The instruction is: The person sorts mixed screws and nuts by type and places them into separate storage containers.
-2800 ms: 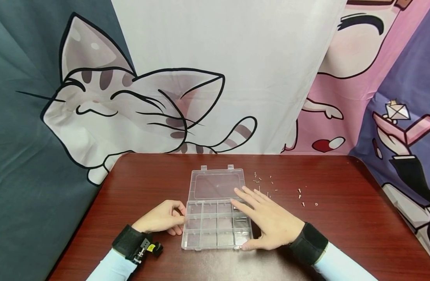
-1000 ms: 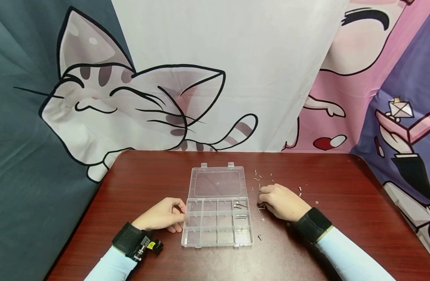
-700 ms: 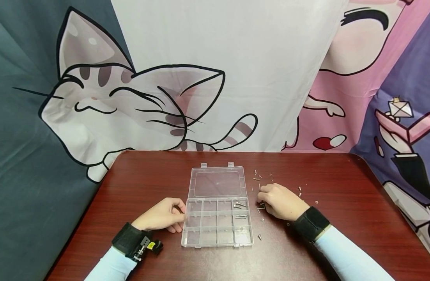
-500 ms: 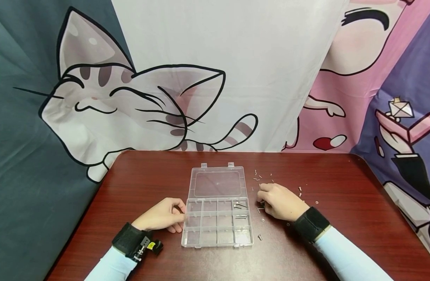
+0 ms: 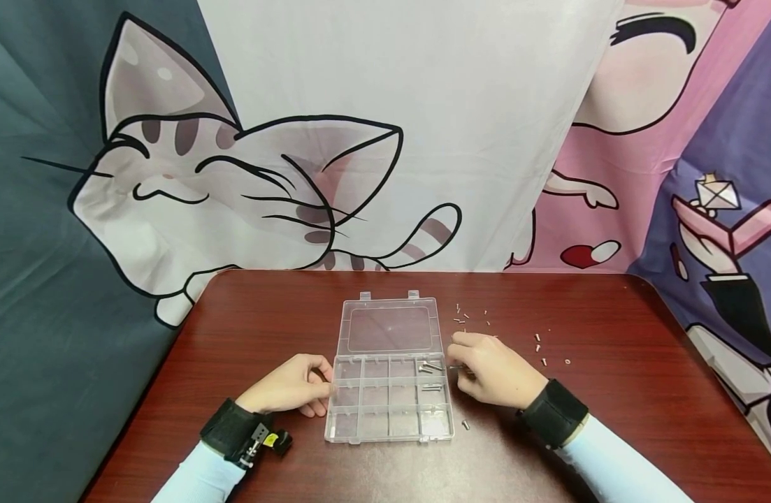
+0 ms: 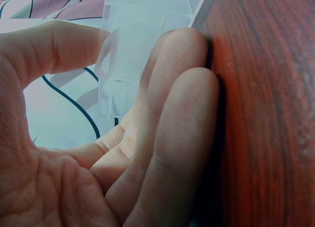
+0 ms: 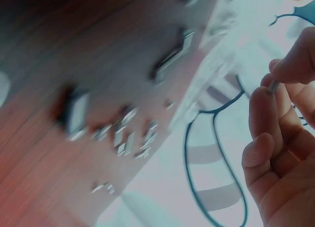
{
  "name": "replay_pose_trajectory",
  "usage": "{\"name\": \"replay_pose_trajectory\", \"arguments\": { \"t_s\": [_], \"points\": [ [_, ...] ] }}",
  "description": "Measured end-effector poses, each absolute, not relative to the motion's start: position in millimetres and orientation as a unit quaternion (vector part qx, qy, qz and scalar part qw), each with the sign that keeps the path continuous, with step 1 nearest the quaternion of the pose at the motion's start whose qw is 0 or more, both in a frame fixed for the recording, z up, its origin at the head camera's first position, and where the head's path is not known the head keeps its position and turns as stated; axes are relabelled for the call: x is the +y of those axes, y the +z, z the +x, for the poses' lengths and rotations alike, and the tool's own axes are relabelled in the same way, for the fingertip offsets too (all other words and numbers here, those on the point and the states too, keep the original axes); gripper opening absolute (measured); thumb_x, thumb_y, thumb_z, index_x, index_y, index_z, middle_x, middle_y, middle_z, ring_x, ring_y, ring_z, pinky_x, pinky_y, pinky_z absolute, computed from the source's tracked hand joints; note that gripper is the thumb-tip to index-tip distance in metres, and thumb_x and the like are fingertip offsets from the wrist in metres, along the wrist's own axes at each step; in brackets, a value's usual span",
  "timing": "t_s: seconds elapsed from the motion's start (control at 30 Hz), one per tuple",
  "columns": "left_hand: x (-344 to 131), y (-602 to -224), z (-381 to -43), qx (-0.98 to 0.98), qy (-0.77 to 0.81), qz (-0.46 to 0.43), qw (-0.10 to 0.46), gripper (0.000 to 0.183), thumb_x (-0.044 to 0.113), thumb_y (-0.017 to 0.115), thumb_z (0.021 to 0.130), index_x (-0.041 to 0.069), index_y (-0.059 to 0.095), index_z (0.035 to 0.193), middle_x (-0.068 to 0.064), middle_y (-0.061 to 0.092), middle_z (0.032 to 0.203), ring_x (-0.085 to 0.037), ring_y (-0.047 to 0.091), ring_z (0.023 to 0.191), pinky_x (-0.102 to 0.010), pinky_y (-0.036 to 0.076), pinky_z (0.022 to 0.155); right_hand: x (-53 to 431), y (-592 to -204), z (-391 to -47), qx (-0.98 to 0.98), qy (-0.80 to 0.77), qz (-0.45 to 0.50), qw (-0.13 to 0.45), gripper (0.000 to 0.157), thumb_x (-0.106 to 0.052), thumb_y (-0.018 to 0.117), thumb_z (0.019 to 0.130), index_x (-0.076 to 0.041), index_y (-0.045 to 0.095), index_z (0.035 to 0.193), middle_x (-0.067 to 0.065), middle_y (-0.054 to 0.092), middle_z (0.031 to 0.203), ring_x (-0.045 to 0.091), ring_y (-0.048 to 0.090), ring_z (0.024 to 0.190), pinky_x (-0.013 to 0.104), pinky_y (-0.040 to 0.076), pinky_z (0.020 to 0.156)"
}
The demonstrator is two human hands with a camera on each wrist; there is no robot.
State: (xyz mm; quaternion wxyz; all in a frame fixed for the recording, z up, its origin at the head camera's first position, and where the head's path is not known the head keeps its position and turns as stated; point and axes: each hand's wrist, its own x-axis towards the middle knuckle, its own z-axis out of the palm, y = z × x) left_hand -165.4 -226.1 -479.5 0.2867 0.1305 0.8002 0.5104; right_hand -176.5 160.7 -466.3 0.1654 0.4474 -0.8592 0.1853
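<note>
A clear plastic compartment box [image 5: 375, 427] lies on the table, its lid [image 5: 388, 328] folded back flat. My left hand [image 5: 293, 385] holds the box's left edge; in the left wrist view the box end [image 6: 125, 64] sits between thumb and fingers. My right hand [image 5: 497, 370] is at the box's right edge, thumb and finger pinching a small metal screw [image 7: 273, 86], largely hidden by the fingertips. Several screws [image 5: 430, 367] lie in the upper right compartment, others [image 5: 432, 388] in the one below it. More small metal pieces show in the lower right one.
Loose screws [image 5: 460, 321] are scattered beyond the right hand, with a few more screws [image 5: 537, 338] and a small ring [image 5: 567, 361] farther right. One short screw [image 5: 465, 425] lies near the box's lower right corner. A printed cloth [image 5: 423, 84] hangs behind the table [image 5: 234, 314].
My right hand lifted from over the box, reached to the screws on the right, and now has come back left to the box's edge with a screw. The left hand stayed at the box.
</note>
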Motion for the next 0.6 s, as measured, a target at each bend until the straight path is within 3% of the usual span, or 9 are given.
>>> {"name": "replay_pose_trajectory", "arguments": {
  "t_s": [0.6],
  "points": [
    [-226.1, -479.7, -165.3, 0.802, 0.509, 0.129, 0.283, 0.029, 0.017, 0.066, 0.089, -0.005, 0.055, 0.104, -0.020, 0.067, 0.072, -0.031, 0.068, 0.061, -0.043, 0.057, 0.056, 131.5, -451.6, -151.6, -0.834, 0.228, 0.480, 0.147, 0.024, -0.003, 0.064, 0.070, -0.019, 0.067, 0.087, -0.014, 0.044, 0.079, -0.004, 0.040, 0.068, 0.010, 0.035, 0.060]
  ]
}}
